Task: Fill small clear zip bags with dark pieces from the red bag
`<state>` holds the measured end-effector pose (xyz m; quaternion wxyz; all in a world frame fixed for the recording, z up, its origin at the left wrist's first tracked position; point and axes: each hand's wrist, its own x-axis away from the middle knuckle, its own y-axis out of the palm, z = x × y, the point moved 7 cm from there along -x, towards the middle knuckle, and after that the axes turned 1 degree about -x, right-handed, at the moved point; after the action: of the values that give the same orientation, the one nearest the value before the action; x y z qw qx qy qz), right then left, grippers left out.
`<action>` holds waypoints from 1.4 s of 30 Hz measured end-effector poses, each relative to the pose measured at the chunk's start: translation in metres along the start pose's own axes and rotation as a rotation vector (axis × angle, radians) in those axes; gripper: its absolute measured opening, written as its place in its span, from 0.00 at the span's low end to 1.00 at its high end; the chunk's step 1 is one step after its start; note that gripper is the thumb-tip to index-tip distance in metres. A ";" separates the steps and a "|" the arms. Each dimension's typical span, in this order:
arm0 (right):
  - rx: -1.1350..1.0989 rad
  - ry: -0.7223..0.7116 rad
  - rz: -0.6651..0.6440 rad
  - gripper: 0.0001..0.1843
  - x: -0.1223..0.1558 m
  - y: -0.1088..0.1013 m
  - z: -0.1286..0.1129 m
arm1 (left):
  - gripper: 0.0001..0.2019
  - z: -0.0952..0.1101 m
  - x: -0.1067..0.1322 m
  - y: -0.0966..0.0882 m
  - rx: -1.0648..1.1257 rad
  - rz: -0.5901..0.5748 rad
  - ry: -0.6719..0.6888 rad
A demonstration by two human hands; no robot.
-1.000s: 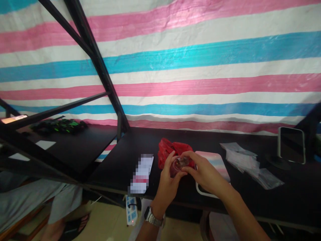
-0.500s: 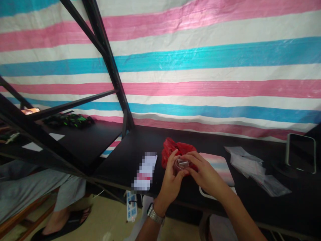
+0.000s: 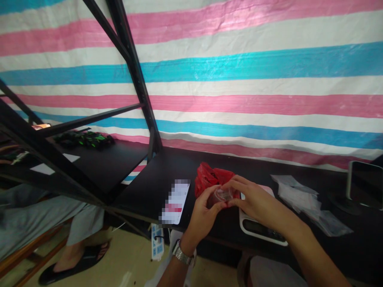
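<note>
Striped sheeting (image 3: 239,71) in pink, white and blue hangs across my remote view, behind a black table (image 3: 176,159). Near the table's front edge, my left hand (image 3: 206,211) and my right hand (image 3: 254,199) come together with fingertips almost meeting. Each hand is curled, a narrow gap between thumb and fingers, and the two pinch what looks like a small clear plastic bag (image 3: 224,194) from either side. It sits between the thumbs and forefingers; I cannot tell whether anything is inside.

Just beyond the grip lies a crumpled red plastic bag (image 3: 206,177). To the right of the grip, partly under my right forearm, is a white digital scale (image 3: 263,231) with a dark display. Farther right lie several flat clear bags (image 3: 299,195), overlapping, and past them a dark-screened device (image 3: 366,183) stands upright. Left of the grip, a phone (image 3: 176,203) lies flat, its screen blurred out. Below the grip, a silver watch (image 3: 183,254) circles my left wrist. Well off to the left, a seated person's grey trouser leg (image 3: 86,223) shows.
</note>
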<state>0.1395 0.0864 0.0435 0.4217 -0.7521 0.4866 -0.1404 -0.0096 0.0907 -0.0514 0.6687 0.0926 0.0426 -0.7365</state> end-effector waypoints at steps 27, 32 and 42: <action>0.402 0.170 -0.088 0.23 -0.039 0.028 0.034 | 0.14 0.007 0.004 -0.028 -0.641 0.181 0.227; 0.755 0.195 -0.141 0.24 -0.042 0.026 0.035 | 0.15 0.010 0.007 -0.039 -0.651 0.316 0.236; 0.518 0.116 -0.326 0.20 -0.055 0.040 0.034 | 0.20 -0.002 0.035 -0.037 -0.378 0.481 -0.018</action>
<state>0.1091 0.1433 0.0026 0.5426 -0.6786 0.3308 -0.3682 -0.0493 0.0604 -0.0627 0.8297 -0.0328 0.1497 -0.5368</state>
